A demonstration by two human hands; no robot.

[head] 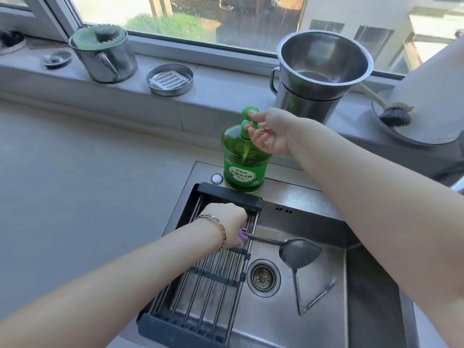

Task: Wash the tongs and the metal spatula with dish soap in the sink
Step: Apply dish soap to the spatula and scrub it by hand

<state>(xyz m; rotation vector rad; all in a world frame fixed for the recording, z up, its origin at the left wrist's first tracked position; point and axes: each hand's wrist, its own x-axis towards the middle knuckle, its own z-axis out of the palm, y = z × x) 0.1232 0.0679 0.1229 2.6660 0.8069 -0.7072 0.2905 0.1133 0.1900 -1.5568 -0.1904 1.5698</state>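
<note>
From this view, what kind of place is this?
Probably a home kitchen: a steel sink with a drying rack, a dish soap bottle, and a lidded metal pot on the windowsill.

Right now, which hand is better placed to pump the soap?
Right. The right hand grips the pump of the soap bottle. The left hand is busy holding the metal spatula by its handle, blade over the sink, away from the bottle.

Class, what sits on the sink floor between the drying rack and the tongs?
The drain lies between rack and tongs, seen in the head view.
</note>
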